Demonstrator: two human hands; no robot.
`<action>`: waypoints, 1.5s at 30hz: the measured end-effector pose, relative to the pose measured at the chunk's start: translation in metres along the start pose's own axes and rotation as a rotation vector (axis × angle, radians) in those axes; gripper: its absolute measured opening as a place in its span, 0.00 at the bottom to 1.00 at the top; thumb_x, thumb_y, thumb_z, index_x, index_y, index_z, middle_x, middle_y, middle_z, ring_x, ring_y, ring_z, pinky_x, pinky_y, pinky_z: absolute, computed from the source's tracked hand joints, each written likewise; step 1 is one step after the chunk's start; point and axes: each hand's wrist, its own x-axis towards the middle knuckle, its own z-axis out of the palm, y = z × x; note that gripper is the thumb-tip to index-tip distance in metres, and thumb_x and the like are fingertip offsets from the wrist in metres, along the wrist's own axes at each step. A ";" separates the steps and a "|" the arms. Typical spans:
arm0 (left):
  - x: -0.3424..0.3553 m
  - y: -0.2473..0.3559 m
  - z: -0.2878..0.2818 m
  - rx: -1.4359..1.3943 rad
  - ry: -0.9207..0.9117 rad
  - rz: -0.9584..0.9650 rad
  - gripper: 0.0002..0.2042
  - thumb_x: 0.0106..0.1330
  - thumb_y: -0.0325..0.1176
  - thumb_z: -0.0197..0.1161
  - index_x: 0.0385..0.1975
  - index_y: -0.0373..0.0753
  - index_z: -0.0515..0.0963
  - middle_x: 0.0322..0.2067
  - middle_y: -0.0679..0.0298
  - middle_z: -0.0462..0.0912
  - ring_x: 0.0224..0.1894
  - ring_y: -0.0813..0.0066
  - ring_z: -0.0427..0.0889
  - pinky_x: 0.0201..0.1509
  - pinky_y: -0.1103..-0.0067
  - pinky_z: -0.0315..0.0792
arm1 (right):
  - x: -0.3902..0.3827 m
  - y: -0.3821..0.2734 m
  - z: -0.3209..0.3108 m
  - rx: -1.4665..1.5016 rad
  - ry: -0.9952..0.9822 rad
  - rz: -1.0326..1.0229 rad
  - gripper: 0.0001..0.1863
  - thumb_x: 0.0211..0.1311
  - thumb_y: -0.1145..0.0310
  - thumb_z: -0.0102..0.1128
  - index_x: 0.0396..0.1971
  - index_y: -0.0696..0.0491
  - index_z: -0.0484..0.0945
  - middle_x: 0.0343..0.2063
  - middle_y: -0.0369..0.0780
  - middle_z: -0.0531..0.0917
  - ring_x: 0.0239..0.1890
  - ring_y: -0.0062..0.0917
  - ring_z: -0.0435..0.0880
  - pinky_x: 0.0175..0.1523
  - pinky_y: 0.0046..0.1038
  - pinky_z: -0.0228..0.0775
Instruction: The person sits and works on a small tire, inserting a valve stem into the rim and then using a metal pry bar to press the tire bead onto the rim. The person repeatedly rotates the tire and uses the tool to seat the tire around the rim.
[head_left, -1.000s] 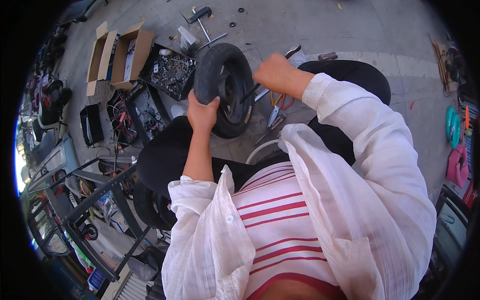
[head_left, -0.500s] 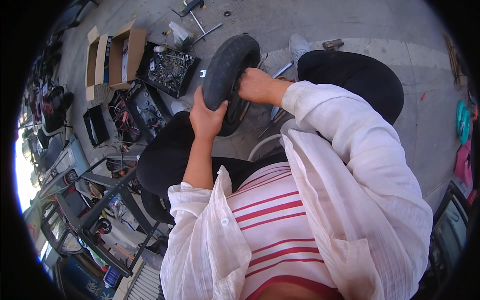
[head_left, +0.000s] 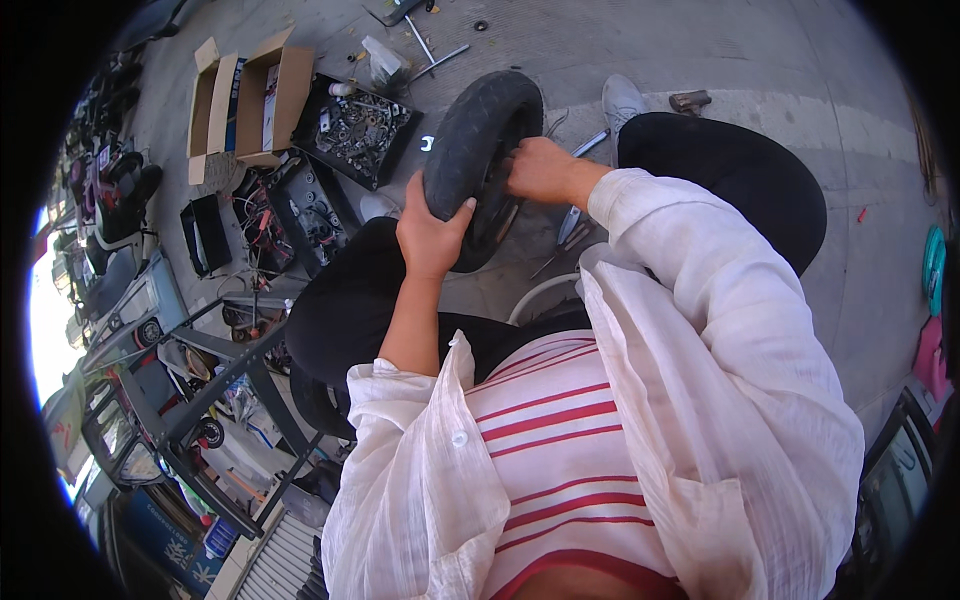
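A black wheel with a treaded tire (head_left: 474, 125) stands upright between my knees, tilted a little to the right at its top. My left hand (head_left: 432, 238) grips the tire's near left side, thumb over the tread and fingers around the outer edge. On the right, my right hand (head_left: 545, 170) is closed at the wheel's open middle, near the rim. Its fingertips are hidden against the wheel, so what they hold cannot be made out. Long metal hand tools (head_left: 590, 143) lie on the ground just beyond and below my right wrist.
Left of the wheel sit a black tray of loose metal parts (head_left: 362, 135), open cardboard boxes (head_left: 270, 95) and a tray of tools (head_left: 306, 212). A T-shaped metal bar (head_left: 440, 62) lies farther off. A dark metal frame (head_left: 215, 345) stands at lower left. A wood piece (head_left: 690, 101) lies by my right shoe.
The whole view has shifted slightly, so the scene sits farther right. Both hands keep about the same places on the wheel.
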 end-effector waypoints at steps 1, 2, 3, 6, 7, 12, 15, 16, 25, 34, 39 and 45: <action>-0.001 0.001 0.000 -0.001 -0.007 -0.013 0.37 0.49 0.40 0.74 0.58 0.32 0.67 0.43 0.44 0.81 0.46 0.54 0.83 0.50 0.71 0.73 | 0.002 0.002 -0.002 -0.006 -0.021 -0.016 0.03 0.44 0.64 0.59 0.20 0.42 0.82 0.25 0.33 0.81 0.32 0.29 0.83 0.34 0.32 0.73; -0.001 0.001 -0.001 -0.002 -0.015 -0.026 0.37 0.49 0.40 0.74 0.58 0.32 0.67 0.43 0.44 0.81 0.46 0.54 0.83 0.50 0.71 0.73 | 0.002 0.002 -0.004 -0.010 -0.035 -0.035 0.04 0.45 0.65 0.59 0.20 0.43 0.83 0.26 0.34 0.82 0.33 0.29 0.84 0.35 0.32 0.73; 0.000 0.004 -0.002 -0.005 -0.021 -0.037 0.37 0.49 0.40 0.74 0.58 0.32 0.67 0.43 0.44 0.81 0.46 0.53 0.82 0.51 0.71 0.73 | 0.003 0.004 -0.007 -0.015 -0.049 -0.053 0.05 0.46 0.66 0.59 0.20 0.45 0.84 0.26 0.34 0.84 0.33 0.30 0.85 0.36 0.32 0.74; -0.003 0.007 -0.002 -0.006 -0.038 -0.058 0.37 0.49 0.41 0.74 0.58 0.32 0.67 0.44 0.44 0.81 0.47 0.53 0.82 0.51 0.70 0.73 | 0.008 0.004 -0.012 -0.031 -0.063 -0.109 0.06 0.47 0.67 0.60 0.20 0.46 0.85 0.25 0.35 0.85 0.33 0.30 0.86 0.35 0.32 0.75; -0.003 0.007 -0.002 -0.007 -0.034 -0.054 0.37 0.49 0.41 0.74 0.58 0.32 0.67 0.44 0.44 0.81 0.47 0.53 0.82 0.51 0.71 0.73 | 0.011 0.004 -0.014 -0.041 -0.063 -0.129 0.05 0.46 0.68 0.60 0.20 0.46 0.85 0.25 0.35 0.86 0.33 0.30 0.86 0.35 0.32 0.75; -0.005 0.003 -0.002 -0.002 -0.013 -0.036 0.37 0.49 0.40 0.74 0.59 0.32 0.66 0.44 0.44 0.81 0.47 0.53 0.82 0.52 0.71 0.73 | 0.021 0.004 -0.022 -0.070 -0.023 -0.210 0.06 0.45 0.67 0.60 0.19 0.47 0.85 0.23 0.36 0.86 0.32 0.31 0.86 0.34 0.32 0.76; -0.002 0.005 -0.002 -0.006 -0.025 -0.039 0.38 0.49 0.40 0.74 0.59 0.31 0.66 0.44 0.44 0.80 0.48 0.54 0.82 0.53 0.71 0.72 | 0.021 0.007 -0.016 -0.063 -0.019 -0.217 0.06 0.45 0.67 0.60 0.19 0.47 0.85 0.23 0.37 0.86 0.32 0.31 0.86 0.34 0.32 0.76; -0.002 0.005 -0.001 -0.006 -0.026 -0.033 0.38 0.49 0.40 0.74 0.59 0.31 0.66 0.44 0.44 0.80 0.48 0.55 0.82 0.53 0.72 0.72 | 0.021 0.009 -0.016 -0.058 -0.015 -0.221 0.06 0.45 0.67 0.60 0.19 0.47 0.85 0.23 0.37 0.86 0.32 0.31 0.86 0.34 0.32 0.76; -0.001 0.002 0.001 -0.022 -0.028 -0.019 0.37 0.49 0.38 0.75 0.58 0.27 0.66 0.46 0.44 0.80 0.49 0.58 0.81 0.55 0.73 0.71 | 0.012 0.015 0.006 0.046 0.018 -0.139 0.06 0.47 0.67 0.59 0.19 0.46 0.85 0.25 0.34 0.85 0.33 0.30 0.86 0.33 0.33 0.75; 0.002 -0.002 -0.001 -0.049 -0.038 -0.046 0.37 0.49 0.36 0.75 0.58 0.27 0.66 0.46 0.44 0.80 0.49 0.58 0.81 0.55 0.73 0.71 | 0.006 0.014 0.010 0.028 -0.039 -0.086 0.04 0.47 0.65 0.58 0.22 0.43 0.82 0.25 0.33 0.80 0.34 0.28 0.83 0.36 0.30 0.74; 0.004 -0.003 0.000 -0.050 -0.004 -0.031 0.36 0.48 0.38 0.74 0.58 0.32 0.68 0.46 0.44 0.80 0.49 0.50 0.81 0.52 0.70 0.73 | -0.001 0.004 0.014 0.097 -0.064 -0.050 0.04 0.48 0.66 0.58 0.24 0.44 0.82 0.24 0.34 0.79 0.34 0.29 0.83 0.35 0.31 0.74; 0.009 -0.004 -0.003 -0.040 0.011 -0.073 0.35 0.48 0.39 0.74 0.57 0.32 0.69 0.44 0.44 0.81 0.48 0.50 0.82 0.51 0.69 0.74 | -0.010 -0.015 0.014 0.313 -0.372 0.213 0.09 0.54 0.63 0.58 0.29 0.48 0.85 0.35 0.40 0.85 0.40 0.35 0.85 0.41 0.36 0.76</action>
